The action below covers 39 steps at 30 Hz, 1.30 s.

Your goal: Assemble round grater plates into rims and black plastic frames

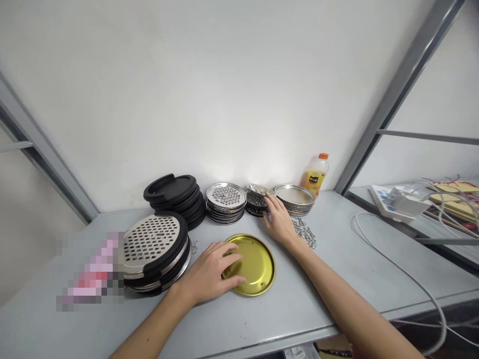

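Observation:
A round gold metal lid (256,264) lies on the table in front of me. My left hand (213,269) rests over its left side with the fingers spread, touching or just above it. Farther back, my right hand (279,217) has its fingers closed at the edge of a small studded grater disc (260,189), which sits tilted on top of a stack of dark grater discs (256,200). Part of that stack is hidden by the hand. Just right of my right wrist lies a pile of small metal hooks (306,232).
Along the wall stand black rings (172,192), silver grater discs (225,197), shallow silver lids (295,195) and a juice bottle (316,175). Assembled black-rimmed graters (153,244) are stacked at left, beside a blurred pink item (93,274). A white cable (404,269) loops at right near a power strip (391,203).

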Motion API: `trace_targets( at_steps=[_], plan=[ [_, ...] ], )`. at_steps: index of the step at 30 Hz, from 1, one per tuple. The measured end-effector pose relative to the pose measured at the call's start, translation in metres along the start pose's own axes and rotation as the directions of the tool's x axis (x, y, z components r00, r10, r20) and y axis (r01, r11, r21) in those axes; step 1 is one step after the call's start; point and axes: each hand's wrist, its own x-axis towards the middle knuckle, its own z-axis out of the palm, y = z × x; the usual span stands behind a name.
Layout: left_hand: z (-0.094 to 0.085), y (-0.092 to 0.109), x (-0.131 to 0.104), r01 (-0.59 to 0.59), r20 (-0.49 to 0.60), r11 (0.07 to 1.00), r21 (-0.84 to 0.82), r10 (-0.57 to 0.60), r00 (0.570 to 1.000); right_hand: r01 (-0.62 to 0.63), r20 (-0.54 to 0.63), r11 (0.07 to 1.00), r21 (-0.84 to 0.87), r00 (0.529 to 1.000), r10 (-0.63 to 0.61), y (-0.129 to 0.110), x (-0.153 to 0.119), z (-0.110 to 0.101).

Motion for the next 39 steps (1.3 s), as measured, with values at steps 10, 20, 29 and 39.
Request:
trace_targets(
  at_steps=[10,20,29,39],
  plan=[
    [0.000,0.000,0.000,-0.015,-0.023,1.000,0.005,0.015,1.000,0.002,0.011,1.000,0.001,1.000,-0.002,-0.002,0.000,-0.004],
    [-0.001,0.001,0.001,-0.008,-0.009,1.000,0.010,0.008,1.000,-0.028,0.053,1.000,0.002,0.998,0.028,-0.001,-0.002,-0.001],
    [0.001,0.000,0.000,-0.009,0.002,1.000,-0.004,0.009,1.000,0.000,0.035,1.000,-0.011,0.999,0.000,-0.002,0.000,-0.001],
    [0.001,0.000,0.001,0.003,-0.006,1.000,-0.008,-0.004,1.000,-0.031,0.032,0.991,-0.131,0.999,0.036,-0.011,0.013,-0.007]
  ],
)
